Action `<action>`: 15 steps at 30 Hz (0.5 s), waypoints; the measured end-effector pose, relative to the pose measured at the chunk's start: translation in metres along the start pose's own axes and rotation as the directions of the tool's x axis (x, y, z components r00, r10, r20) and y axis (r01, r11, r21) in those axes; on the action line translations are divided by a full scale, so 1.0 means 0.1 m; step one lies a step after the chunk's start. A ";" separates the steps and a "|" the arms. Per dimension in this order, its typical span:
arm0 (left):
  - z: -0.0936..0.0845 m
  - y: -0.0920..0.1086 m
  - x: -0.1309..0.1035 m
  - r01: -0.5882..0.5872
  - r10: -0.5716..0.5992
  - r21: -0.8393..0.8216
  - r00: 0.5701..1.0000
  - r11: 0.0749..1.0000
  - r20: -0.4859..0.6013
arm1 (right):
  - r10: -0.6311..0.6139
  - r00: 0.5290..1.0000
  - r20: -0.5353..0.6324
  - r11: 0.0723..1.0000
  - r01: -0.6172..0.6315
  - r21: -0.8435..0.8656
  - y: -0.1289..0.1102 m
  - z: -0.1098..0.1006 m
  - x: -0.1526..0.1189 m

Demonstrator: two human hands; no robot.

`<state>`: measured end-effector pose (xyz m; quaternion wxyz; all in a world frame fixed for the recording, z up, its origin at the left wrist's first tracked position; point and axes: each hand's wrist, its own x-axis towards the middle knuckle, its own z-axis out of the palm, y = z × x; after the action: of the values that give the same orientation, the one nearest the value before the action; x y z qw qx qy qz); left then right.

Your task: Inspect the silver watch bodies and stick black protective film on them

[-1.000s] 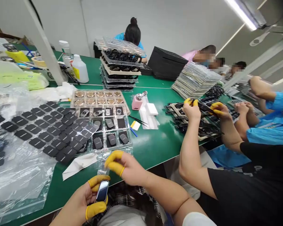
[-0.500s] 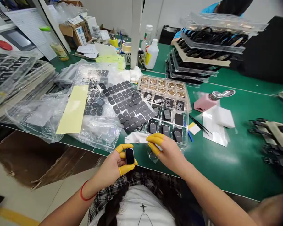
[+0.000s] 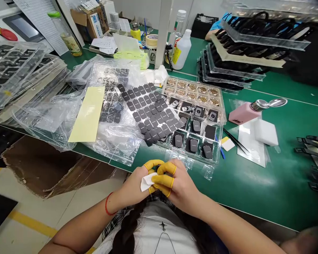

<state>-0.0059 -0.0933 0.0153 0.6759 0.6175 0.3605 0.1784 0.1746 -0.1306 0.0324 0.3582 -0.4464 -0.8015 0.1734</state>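
Both hands meet at the table's front edge, yellow covers on several fingertips. My left hand (image 3: 134, 184) is closed around a small dark watch body (image 3: 158, 168), mostly hidden behind the fingers. My right hand (image 3: 178, 183) pinches a white cloth (image 3: 146, 181) against the watch. Just beyond the hands, a clear tray (image 3: 216, 155) holds watch bodies and pieces with dark grey covers. Left of that tray lie sheets of dark grey stickers (image 3: 148, 109).
A yellow card (image 3: 88, 114) lies on plastic bags at the left. Black tweezers (image 3: 235, 141), a pink pump bottle (image 3: 245, 112) and a white pad (image 3: 266, 132) are at the right. Stacked trays (image 3: 254, 46) stand behind; a person's blue sleeve shows beyond them.
My right hand has picked up the white cloth from beside the tray and brought it left to the watch in my left hand. The camera view has shifted slightly.
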 end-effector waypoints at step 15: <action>-0.13 0.08 0.06 0.098 -0.171 -0.303 0.959 0.948 -0.225 | 0.263 0.965 0.012 0.944 -0.254 -0.213 0.32 -0.22 0.15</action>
<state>-0.0094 -0.0782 0.0219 0.7191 0.4587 0.4538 0.2580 0.2047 -0.1017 0.0343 0.2671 -0.5791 -0.7569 0.1426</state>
